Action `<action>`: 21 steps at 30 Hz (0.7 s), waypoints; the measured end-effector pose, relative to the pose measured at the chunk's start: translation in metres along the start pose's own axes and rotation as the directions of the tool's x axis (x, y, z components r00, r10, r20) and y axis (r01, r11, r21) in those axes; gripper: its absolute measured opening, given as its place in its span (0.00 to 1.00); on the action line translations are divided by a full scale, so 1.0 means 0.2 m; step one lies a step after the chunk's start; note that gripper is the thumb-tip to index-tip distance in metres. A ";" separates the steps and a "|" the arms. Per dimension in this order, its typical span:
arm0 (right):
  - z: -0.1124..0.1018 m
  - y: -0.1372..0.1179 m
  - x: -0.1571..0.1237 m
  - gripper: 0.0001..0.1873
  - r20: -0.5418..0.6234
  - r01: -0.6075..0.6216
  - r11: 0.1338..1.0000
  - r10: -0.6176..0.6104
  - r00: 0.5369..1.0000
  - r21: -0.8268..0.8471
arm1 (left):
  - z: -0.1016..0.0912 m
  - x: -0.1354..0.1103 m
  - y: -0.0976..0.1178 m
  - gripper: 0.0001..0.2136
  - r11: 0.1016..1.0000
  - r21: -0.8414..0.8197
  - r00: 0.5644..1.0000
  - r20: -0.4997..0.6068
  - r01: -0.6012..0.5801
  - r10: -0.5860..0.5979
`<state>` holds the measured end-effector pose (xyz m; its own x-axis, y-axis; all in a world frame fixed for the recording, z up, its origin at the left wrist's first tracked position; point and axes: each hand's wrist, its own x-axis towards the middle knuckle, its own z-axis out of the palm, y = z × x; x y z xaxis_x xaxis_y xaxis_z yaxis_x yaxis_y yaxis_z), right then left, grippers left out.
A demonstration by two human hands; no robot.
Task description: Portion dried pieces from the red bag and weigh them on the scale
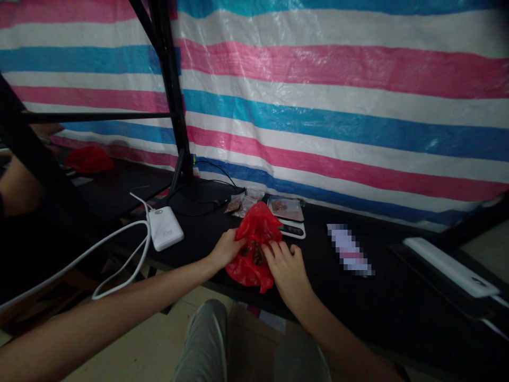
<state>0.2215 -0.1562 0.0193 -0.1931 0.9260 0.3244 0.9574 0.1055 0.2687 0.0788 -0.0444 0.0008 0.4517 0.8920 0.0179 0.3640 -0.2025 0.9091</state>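
Observed at the near edge of the black tabletop [358, 307]: a crumpled red plastic bag [254, 233] lies between the person's two hands, with small dark brown contents showing at its open mouth.

The left hand [226, 249] is against the bag's left side, fingers curled in and closed on the film there. The right hand [287, 268] lies on the bag's right side, fingers extended and only narrowly spread, tips at the mouth. Whether those tips pinch the film cannot be told.

Just behind the bag stands a small white digital scale [292, 228] with a clear packet of brownish material [285, 208] on its platform. Further small clear packets [242, 204] lie just left of it.

Left of the bag, apart from it, a white rectangular power bank [165, 228] rests on the table with a white cable [119, 254] looping off the edge. A long white bar-shaped device [449, 265] lies well to the right.

A black metal frame post [169, 79] rises behind. A pink, blue and white striped tarpaulin [338, 79] covers the back wall.
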 end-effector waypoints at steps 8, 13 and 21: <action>0.02 0.05 0.00 0.16 -0.016 -0.131 0.984 0.134 0.991 0.116 | 0.08 -0.02 0.14 0.08 0.805 -0.511 0.948 0.074 0.301 -0.308; 0.04 0.09 0.00 0.15 -0.044 -0.145 0.955 0.162 0.986 0.258 | 0.09 -0.02 0.19 0.09 0.765 -0.539 0.918 0.044 0.353 -0.394; 0.10 0.13 0.00 0.18 0.000 -0.229 0.819 0.270 0.963 0.526 | 0.11 0.03 0.18 0.07 0.677 -0.640 0.924 0.154 0.363 -0.350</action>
<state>0.2509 -0.1457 0.0085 0.0721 0.9200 0.3852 0.9414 0.0648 -0.3310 0.1119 -0.0539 0.0244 0.4156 0.8327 -0.3659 -0.1107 0.4456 0.8883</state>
